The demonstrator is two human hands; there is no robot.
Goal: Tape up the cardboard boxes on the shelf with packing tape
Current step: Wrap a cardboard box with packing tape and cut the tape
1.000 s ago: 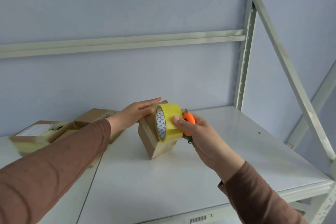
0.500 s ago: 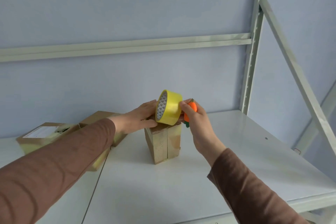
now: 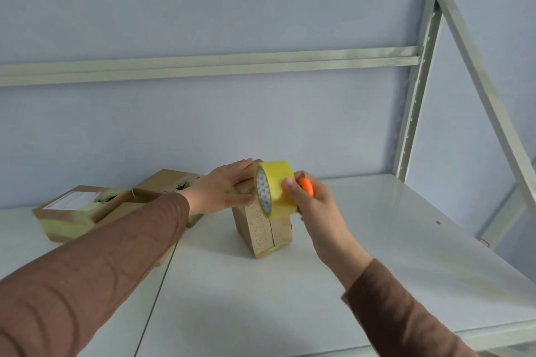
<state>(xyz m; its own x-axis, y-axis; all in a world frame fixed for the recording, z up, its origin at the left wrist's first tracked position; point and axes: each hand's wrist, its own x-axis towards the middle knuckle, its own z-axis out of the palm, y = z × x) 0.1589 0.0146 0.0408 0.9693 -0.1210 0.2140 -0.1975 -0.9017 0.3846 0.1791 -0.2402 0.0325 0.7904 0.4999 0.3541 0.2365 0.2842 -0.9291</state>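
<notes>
The left hand is lying flat, fingers straight, on the small upright brown cardboard box standing on the pale metal shelf. The right hand is gripping the yellow roll of packing tape against the box's top, seemingly with a small orange tool tucked in its fingers.

I count three cardboard boxes on the shelf. I see one tape roll and one orange cutter.

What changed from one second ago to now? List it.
The small box went from tilted to standing upright on the shelf. The tape roll rose to its top edge. Unchanged: left hand on the box, right hand gripping the roll and an orange tool.
</notes>
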